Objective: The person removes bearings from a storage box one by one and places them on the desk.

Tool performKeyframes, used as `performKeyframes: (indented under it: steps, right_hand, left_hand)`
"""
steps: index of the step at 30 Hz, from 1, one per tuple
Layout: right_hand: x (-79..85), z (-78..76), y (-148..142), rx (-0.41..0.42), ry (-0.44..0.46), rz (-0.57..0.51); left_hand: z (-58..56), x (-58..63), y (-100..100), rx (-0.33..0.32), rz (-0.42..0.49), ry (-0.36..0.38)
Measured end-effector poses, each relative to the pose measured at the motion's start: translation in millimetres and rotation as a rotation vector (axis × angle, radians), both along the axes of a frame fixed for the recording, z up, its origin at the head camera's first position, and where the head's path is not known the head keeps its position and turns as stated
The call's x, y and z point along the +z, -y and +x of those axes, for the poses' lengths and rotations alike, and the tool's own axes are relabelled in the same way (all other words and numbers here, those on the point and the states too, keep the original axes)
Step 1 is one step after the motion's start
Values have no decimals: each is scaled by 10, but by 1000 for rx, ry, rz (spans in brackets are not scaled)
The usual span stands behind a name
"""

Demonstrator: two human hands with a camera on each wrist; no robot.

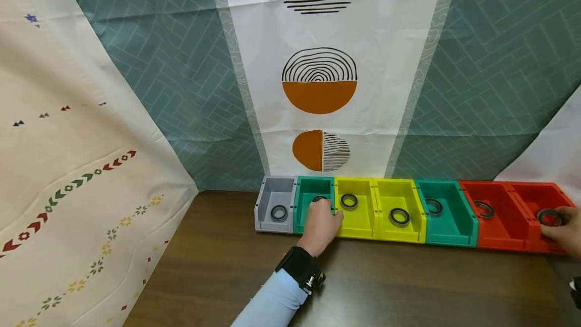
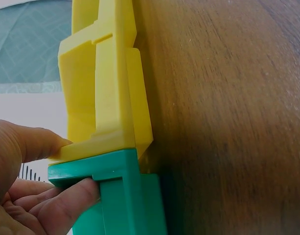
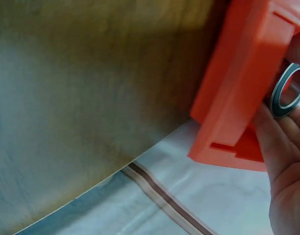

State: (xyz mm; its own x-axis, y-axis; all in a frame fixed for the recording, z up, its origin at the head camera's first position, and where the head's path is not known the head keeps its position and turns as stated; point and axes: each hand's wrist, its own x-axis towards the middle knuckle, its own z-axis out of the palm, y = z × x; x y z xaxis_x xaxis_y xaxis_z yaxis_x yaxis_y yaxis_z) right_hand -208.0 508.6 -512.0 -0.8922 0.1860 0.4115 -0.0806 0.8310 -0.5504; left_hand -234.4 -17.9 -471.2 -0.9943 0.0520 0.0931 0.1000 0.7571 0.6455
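Note:
My left hand [image 1: 319,226] reaches into the left teal bin [image 1: 301,193]. A bearing [image 1: 319,198] in that bin shows just past the hand, mostly hidden by it. In the left wrist view the thumb [image 2: 47,142] lies at the yellow bin's wall, apart from the fingers [image 2: 74,203], which are down at the green bin. Over the far-right red bin [image 1: 535,193], my right hand [image 1: 569,233] pinches a ring-shaped bearing [image 1: 550,217], dark with a silvery rim. The right wrist view shows this bearing [image 3: 277,100] between thumb and fingers, tilted, beside the red wall.
Between the hands, single bearings lie in two yellow bins [image 1: 376,233], a teal bin [image 1: 458,236] and a red bin [image 1: 504,243]. A grey bin [image 1: 272,185] with a bearing ends the row at left. Brown wooden table [image 1: 386,286] in front; patterned cloth [image 1: 181,90] hangs behind.

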Motion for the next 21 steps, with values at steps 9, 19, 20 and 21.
performKeyframes:
  steps: [9, 19, 20, 21]
  right_hand:
    - [-26, 83, 22, -40, -73, -89]
    - [-319, -89, -402, 67, -271, -64]
    - [-261, -73, -353, 65, -273, -58]
    - [-181, -48, -276, 62, -270, -70]
  left_hand:
    - [1, 14, 2, 0, 8, 10]
    - [6, 18, 1, 9, 20, 32]
    - [8, 14, 0, 10, 18, 30]
    - [10, 9, -2, 10, 18, 30]
